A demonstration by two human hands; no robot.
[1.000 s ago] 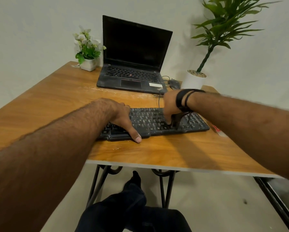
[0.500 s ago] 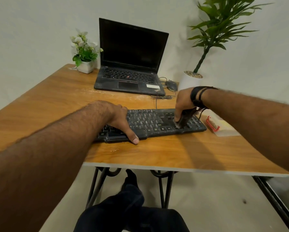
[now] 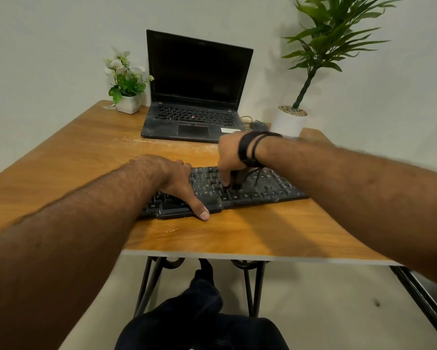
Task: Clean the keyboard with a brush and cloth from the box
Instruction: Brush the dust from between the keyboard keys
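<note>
Right hand (image 3: 228,157) slid brush (image 3: 238,179) leftward across keyboard (image 3: 268,190).

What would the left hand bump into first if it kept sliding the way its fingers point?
The left hand lies flat on the keyboard, fingers pointing away toward the back of the table. Past the keyboard's far edge comes bare table, then probably the laptop, though depth is hard to judge.

A black keyboard (image 3: 250,192) lies flat at the centre of the frame, its long side running slightly up toward the right, the left end covered. A dark brush (image 3: 238,178) stands nearly upright just right of centre, bristle end down on the keys in the middle rows, its top hidden.
</note>
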